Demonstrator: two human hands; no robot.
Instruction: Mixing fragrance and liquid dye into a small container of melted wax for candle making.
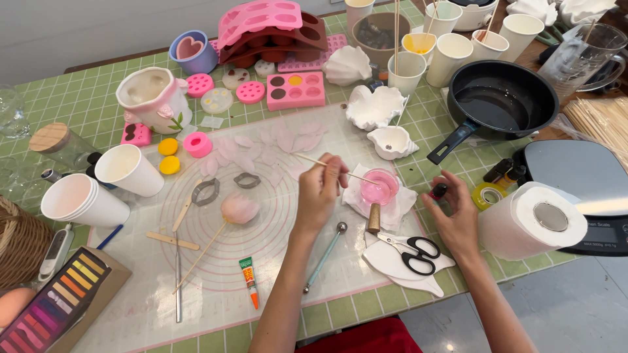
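A: What is seen from the head camera at the hands?

B: A thin wooden stick [340, 171] is pinched between the fingers of the left hand [320, 189], which is closed around it above the translucent silicone mat [275, 261]. The stick's far end is laid over the rim of a small glass cup of pink liquid [379, 187], which is set on a white paper napkin [363, 196].

A: And the other hand?

B: A small dark bottle with a red cap [438, 191] is gripped at the fingertips of the right hand [458, 222], just right of the napkin. A roll of paper towel [533, 222] is seen close beside that hand.

A: What is laid near them?

B: Black-handled scissors [415, 252] are placed on white cut-out shapes below the cup, and a cork [374, 219] is stood just left of them. A ball-ended modelling tool [325, 255] is laid by the left wrist, and a small glue tube with an orange tip [249, 280] lies further left. A pink bud on a skewer [239, 208] is rested at the mat's middle, with two metal petal cutters [226, 186] above it and pale pink petals [261, 147] spread beyond.

A: And farther off?

B: A black frying pan [500, 101] is set on the green checked tablecloth [85, 98], with white paper cups [451, 55] behind it.
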